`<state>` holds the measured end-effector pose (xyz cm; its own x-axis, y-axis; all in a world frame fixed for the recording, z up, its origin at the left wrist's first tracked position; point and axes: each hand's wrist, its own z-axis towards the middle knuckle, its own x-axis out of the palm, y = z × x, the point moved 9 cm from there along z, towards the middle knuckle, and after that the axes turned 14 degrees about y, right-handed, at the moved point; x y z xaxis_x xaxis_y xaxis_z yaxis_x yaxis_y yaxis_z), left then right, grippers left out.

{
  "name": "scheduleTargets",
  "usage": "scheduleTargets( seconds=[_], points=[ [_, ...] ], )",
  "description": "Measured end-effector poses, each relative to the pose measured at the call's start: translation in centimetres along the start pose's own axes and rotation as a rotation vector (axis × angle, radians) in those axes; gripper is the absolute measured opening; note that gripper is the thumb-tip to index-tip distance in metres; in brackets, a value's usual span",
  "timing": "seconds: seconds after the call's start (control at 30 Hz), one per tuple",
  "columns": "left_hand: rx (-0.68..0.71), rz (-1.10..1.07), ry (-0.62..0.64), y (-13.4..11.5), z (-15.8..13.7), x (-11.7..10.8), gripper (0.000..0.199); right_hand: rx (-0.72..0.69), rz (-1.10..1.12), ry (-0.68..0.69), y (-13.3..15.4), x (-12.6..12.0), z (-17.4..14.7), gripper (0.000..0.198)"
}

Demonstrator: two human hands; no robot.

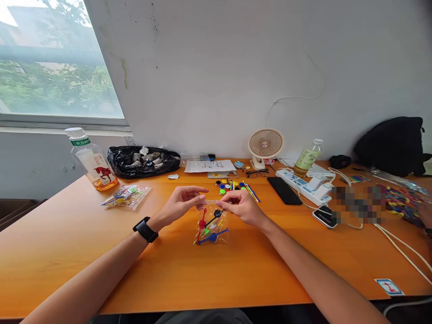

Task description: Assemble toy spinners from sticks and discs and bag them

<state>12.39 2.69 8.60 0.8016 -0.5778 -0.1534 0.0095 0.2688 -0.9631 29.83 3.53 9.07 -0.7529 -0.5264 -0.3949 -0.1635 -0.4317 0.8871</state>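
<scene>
A small clear plastic zip bag (221,239) hangs upright between my hands, just above the table. Inside it are red, black, blue, green and yellow plastic arrow-shaped pieces. My left hand (184,202), with a black band on its wrist, is closed at the bag's top left corner, thumb and forefinger close together. The top right edge is pinched between the thumb and fingers of my right hand (245,208). Behind the hands lies a group of loose coloured discs (222,191) and thin coloured sticks (251,192). Another filled plastic bag (126,196) rests to the left.
On the left stand a drink bottle (94,162) and a black rubbish bag (143,161). Towards the right are a small fan (265,144), a black phone (284,190), a white power strip (303,186) with cables, and a second bottle (307,157). Another person's hand (425,213) shows at the far right.
</scene>
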Motion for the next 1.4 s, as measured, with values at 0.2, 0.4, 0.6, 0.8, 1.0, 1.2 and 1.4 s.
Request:
scheduleTargets(
  seconds=[0.2, 0.4, 0.6, 0.8, 1.0, 1.2, 1.4],
  points=[
    [-0.091, 0.09, 0.143, 1.1, 0.3, 1.3, 0.035, 0.012, 0.01, 0.036, -0.1, 1.2, 0.0, 0.038],
    [-0.106, 0.067, 0.147, 2.3, 0.5, 0.1, 0.034, 0.111, 0.156, 0.099, -1.9, 0.8, 0.2, 0.043],
    [-0.161, 0.196, 0.125, 3.1, 0.5, -3.2, 0.041, 0.098, 0.186, 0.078, -3.3, -1.3, 0.3, 0.047],
    [-0.168, 0.607, -0.208, -1.6, -1.9, -12.8, 0.042, 0.074, 0.119, -0.078, -4.1, -4.0, 0.3, 0.04],
    [-0.159, 1.379, -0.614, -7.8, -5.1, -14.6, 0.033, 0.098, 0.03, 0.009, -4.3, -1.9, 0.4, 0.031],
    [-0.568, 1.521, -0.093, 0.6, -2.2, -11.3, 0.025, 0.074, -0.22, -0.09, -2.8, -4.7, -0.3, 0.028],
    [-0.7, 1.477, -0.099, 1.9, -2.6, -11.1, 0.038, 0.123, -0.585, -0.265, -2.4, -8.7, -1.3, 0.027]
  ],
)
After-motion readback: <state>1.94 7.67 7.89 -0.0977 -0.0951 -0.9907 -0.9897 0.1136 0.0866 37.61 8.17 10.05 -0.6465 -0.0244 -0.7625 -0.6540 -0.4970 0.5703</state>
